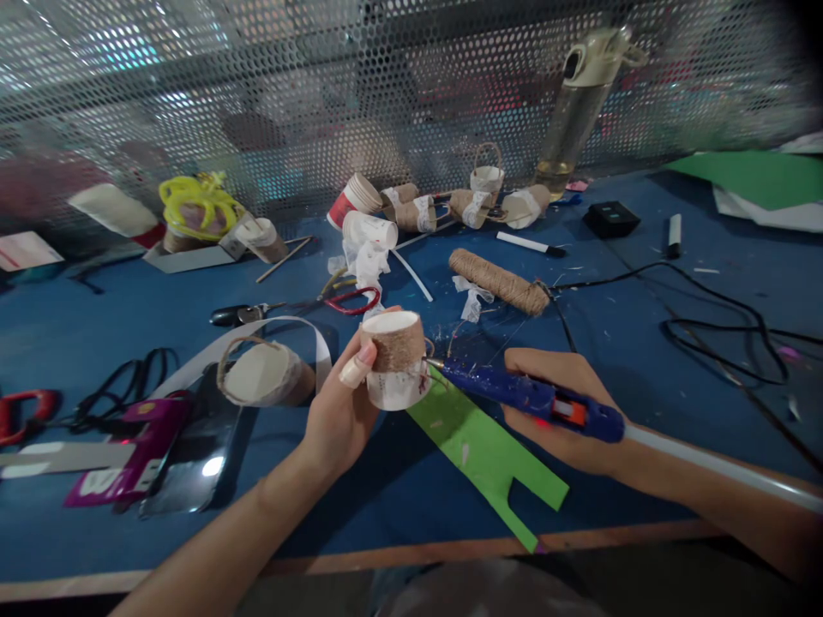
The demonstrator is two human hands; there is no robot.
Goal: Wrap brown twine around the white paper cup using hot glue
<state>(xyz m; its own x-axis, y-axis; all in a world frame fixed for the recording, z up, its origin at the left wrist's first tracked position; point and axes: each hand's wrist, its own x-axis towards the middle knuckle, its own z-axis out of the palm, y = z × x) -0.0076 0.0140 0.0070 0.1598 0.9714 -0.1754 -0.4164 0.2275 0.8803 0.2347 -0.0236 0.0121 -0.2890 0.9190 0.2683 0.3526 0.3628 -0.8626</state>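
Observation:
My left hand (340,411) grips a small paper cup (395,356) wrapped in brown twine, with white lace round its lower part; the thumb has a plaster on it. My right hand (566,411) is closed round a blue glue gun (527,396) with an orange trigger. The gun's nozzle touches the cup's right side at the twine. A clear glue stick (720,467) sticks out of the gun's back toward the lower right. Both hands hover over the blue table (643,343), above a green paper cut-out (482,450).
A twine spool (498,280) lies behind the cup, red-handled scissors (351,300) to its left. A finished cup basket (267,377) lies at left beside a phone (193,454). More decorated cups (417,210), a bottle (579,111), markers and black cables (720,326) spread further back. A perforated metal screen closes the rear.

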